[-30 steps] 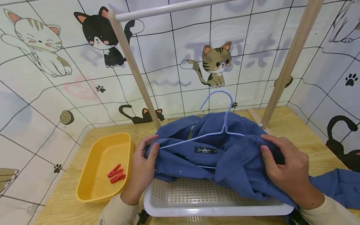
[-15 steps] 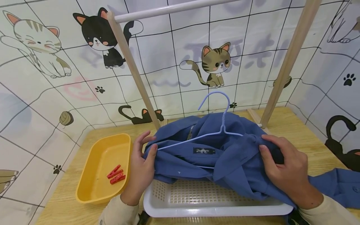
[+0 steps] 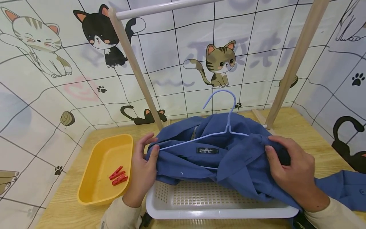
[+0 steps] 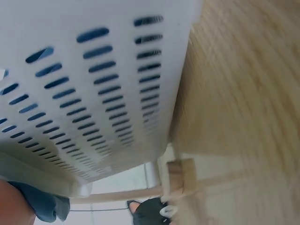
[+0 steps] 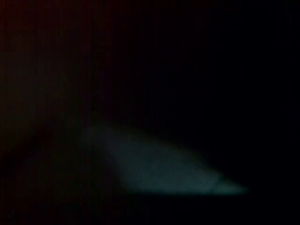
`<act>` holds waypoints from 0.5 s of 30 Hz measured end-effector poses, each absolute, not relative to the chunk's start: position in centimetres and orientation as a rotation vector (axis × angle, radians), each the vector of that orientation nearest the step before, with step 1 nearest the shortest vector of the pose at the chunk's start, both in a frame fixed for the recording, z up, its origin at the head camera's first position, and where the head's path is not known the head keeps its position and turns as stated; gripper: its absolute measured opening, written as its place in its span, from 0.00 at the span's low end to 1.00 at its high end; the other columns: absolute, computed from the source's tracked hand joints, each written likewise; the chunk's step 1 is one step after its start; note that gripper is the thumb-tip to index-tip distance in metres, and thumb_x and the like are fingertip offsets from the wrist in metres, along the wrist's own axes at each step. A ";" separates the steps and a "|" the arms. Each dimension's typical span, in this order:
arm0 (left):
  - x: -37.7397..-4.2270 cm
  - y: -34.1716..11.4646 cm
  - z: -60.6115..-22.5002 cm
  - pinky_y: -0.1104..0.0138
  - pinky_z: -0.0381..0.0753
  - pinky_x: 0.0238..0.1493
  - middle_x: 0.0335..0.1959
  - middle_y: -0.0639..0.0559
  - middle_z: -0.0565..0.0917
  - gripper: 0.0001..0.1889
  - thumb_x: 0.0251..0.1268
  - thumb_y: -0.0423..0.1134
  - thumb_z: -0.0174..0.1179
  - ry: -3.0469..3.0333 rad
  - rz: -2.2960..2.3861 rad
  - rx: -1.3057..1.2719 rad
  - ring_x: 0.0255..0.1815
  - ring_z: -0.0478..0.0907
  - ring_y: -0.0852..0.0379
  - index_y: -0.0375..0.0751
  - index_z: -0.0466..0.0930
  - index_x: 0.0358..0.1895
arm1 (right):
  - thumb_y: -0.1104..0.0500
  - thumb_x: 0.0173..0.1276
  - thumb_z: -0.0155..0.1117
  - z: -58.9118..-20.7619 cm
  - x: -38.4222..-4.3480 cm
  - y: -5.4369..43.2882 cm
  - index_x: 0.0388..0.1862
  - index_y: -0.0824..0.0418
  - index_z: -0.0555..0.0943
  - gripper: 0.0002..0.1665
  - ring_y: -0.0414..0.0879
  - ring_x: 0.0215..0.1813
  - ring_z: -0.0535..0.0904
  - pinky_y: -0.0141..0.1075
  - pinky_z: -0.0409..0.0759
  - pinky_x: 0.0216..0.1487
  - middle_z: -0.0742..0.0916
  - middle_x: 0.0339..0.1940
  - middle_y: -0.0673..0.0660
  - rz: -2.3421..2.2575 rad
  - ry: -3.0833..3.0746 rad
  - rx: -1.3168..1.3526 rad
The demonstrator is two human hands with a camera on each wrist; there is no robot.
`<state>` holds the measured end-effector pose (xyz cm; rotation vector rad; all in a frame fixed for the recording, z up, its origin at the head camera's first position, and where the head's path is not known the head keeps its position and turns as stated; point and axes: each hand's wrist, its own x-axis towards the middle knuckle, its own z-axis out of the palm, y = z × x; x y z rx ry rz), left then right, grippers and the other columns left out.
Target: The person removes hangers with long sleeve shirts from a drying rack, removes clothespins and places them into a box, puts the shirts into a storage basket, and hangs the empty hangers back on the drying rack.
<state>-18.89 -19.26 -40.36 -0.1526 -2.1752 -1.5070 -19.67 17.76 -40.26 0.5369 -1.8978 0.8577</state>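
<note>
A blue collared shirt (image 3: 246, 168) lies bunched over a white perforated basket (image 3: 223, 214), its dark neck label (image 3: 207, 150) facing up. Inside its neck sits a light purple wire hanger (image 3: 229, 122), the hook standing up above the collar. My left hand (image 3: 143, 173) holds the shirt's left shoulder near that end of the hanger, thumb in front. At the other shoulder my right hand (image 3: 295, 173) pinches the fabric between thumb and fingers. Cloth hides both hanger ends. The left wrist view shows the basket's slotted side and a bit of blue fabric (image 4: 35, 199). The right wrist view is almost black.
A yellow tray (image 3: 97, 168) with several red clothespins (image 3: 116, 174) stands left of the basket. Behind rises a rack with wooden posts (image 3: 297, 60) and a white crossbar (image 3: 160, 10). One shirt sleeve (image 3: 340, 187) spreads over the wooden table (image 3: 63, 197) at right.
The hanger's hook swayed slightly left and came back. My left hand's fingers have shifted a little to the left on the shoulder. My right hand keeps its hold.
</note>
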 end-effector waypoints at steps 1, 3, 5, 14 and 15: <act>-18.8 -19.3 -40.2 0.76 0.68 0.67 0.58 0.47 0.80 0.20 0.74 0.37 0.57 -2.209 -1.464 -0.143 0.64 0.75 0.54 0.44 0.72 0.66 | 0.38 0.74 0.55 -40.2 -19.6 17.8 0.45 0.77 0.81 0.38 0.15 0.59 0.71 0.13 0.65 0.61 0.86 0.38 0.74 0.857 -1.899 0.530; -18.8 -19.3 -40.1 0.71 0.72 0.67 0.58 0.50 0.81 0.17 0.73 0.38 0.58 -2.277 -1.364 -0.130 0.63 0.78 0.55 0.45 0.77 0.62 | 0.38 0.74 0.55 -40.2 -19.6 17.8 0.45 0.78 0.80 0.38 0.15 0.59 0.71 0.13 0.65 0.61 0.86 0.38 0.74 0.856 -1.897 0.519; -18.7 -19.4 -39.9 0.65 0.75 0.66 0.57 0.51 0.83 0.14 0.73 0.38 0.59 -2.333 -1.285 -0.120 0.62 0.80 0.54 0.45 0.80 0.59 | 0.38 0.74 0.55 -40.2 -19.5 17.8 0.45 0.78 0.80 0.39 0.14 0.59 0.71 0.13 0.65 0.61 0.86 0.38 0.74 0.858 -1.895 0.508; -18.7 -20.0 -39.3 0.48 0.78 0.63 0.52 0.44 0.86 0.11 0.73 0.36 0.56 -2.417 -1.215 -0.061 0.56 0.83 0.46 0.41 0.85 0.51 | 0.38 0.73 0.56 -40.3 -19.7 17.9 0.44 0.78 0.80 0.39 0.15 0.59 0.72 0.14 0.65 0.62 0.86 0.38 0.75 0.857 -1.871 0.502; -18.8 -20.1 -39.3 0.48 0.78 0.62 0.52 0.44 0.87 0.11 0.73 0.36 0.55 -2.415 -1.216 -0.056 0.55 0.83 0.46 0.40 0.86 0.50 | 0.38 0.73 0.56 -40.4 -19.7 17.9 0.44 0.78 0.80 0.39 0.15 0.59 0.72 0.14 0.65 0.62 0.86 0.38 0.75 0.857 -1.868 0.499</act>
